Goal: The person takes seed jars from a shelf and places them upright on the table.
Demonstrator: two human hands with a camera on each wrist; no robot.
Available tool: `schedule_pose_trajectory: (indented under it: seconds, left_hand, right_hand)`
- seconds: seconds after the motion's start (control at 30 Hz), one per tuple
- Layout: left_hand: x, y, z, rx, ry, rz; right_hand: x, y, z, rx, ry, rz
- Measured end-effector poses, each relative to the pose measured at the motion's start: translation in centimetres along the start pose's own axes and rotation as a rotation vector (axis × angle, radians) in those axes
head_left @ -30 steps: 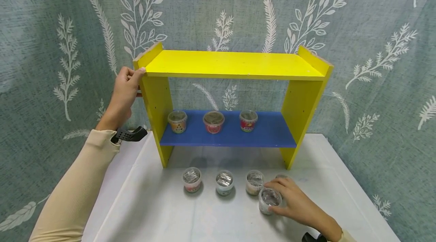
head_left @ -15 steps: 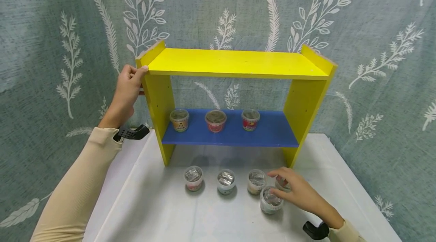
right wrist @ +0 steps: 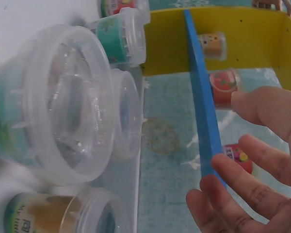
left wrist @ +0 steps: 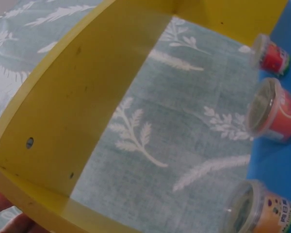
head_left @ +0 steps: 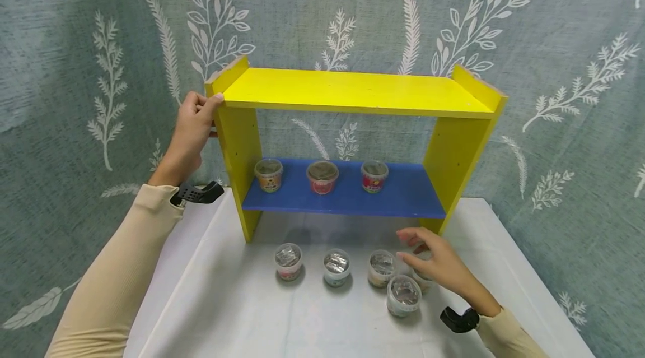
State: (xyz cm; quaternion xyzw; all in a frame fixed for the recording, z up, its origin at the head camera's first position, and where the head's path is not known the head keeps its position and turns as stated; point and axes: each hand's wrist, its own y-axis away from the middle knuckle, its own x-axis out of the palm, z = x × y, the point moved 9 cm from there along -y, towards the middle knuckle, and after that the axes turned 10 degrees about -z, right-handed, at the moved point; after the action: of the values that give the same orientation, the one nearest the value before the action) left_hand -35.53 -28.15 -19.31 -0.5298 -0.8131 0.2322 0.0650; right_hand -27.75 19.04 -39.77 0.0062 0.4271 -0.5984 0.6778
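Clear-lidded tubs (head_left: pixel 404 295) stand 5 on the table (head_left: pixel 242 313), 3 on the blue shelf (head_left: pixel 410 190); left hand (head_left: pixel 190 129) grips the yellow rack (head_left: pixel 353 88); right hand (head_left: pixel 437 261), fingers parted, holds nothing.

Shelf unit (head_left: pixel 353 89) at L hand (head_left: pixel 186 131) looks glossy ptd wd; tubs (head_left: pixel 404 294) nr R hand (head_left: pixel 437 261), shiny plastic; curtain (head_left: pixel 297 22) beyond, matt cloth.

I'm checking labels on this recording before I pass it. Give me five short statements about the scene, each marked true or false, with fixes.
1. The left hand grips the yellow rack. True.
2. The right hand is pinching a cup. False: its fingers are spread, holding none.
3. Three cups stand on the blue shelf. True.
4. Every cup is on the rack. False: other cups stand on the white surface.
5. The left wrist bears a black strap. True.
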Motion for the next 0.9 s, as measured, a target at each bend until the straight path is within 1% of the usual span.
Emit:
schedule_pose_trajectory:
  seconds: [0.13, 0.2, 0.37, 0.47, 0.6, 0.9]
  left_hand:
    - [-0.2, 0.0, -0.1, 0.0, -0.001, -0.009]
    - [-0.2, 0.0, -0.2, 0.006, 0.0, -0.01]
    - [0.0, -0.1, -0.4, 0.013, 0.02, 0.012]
    - [0.0, -0.1, -0.4, 0.011, 0.027, 0.022]
    - [0.1, -0.1, -0.3, 0.01, 0.023, 0.021]
    - [0.1, 0.1, 0.0, -0.004, 0.013, 0.017]
  right_hand:
    - [0.0, -0.6, -0.1, 0.011, -0.018, -0.014]
    - [-0.1, -0.9, -0.2, 0.031, -0.024, -0.019]
    - [-0.1, -1.5, -0.3, 0.075, -0.034, -0.023]
    - [-0.1, -1.9, -0.3, 0.069, -0.039, -0.029]
    - [-0.1, -2.5, -0.3, 0.074, -0.041, -0.041]
    - [0.1, -3.9, -0.4, 0.062, -0.009, -0.061]
